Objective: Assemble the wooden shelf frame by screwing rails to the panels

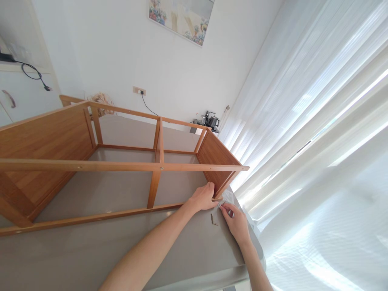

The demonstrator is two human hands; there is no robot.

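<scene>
A wooden shelf frame (121,165) lies on its side on the grey-covered table (188,250), with solid end panels and slim rails. My left hand (203,197) is closed around the frame's near right lower corner, fingers behind the wood and thumb in front. Just right of that corner, my right hand (235,221) pinches a thin metal piece whose tip points at the wood; whether it is a bolt or a key cannot be made out. Several loose bolts (213,220) lie on the table below my left hand. Small holes or bolt heads dot the upper near rail (121,165).
A crumpled clear plastic bag (228,196) lies behind my right hand at the table edge. White curtains (303,161) hang close on the right. Against the wall stand a black kettle (213,121) and a plugged-in cord (148,107). A white cabinet (24,97) is at left.
</scene>
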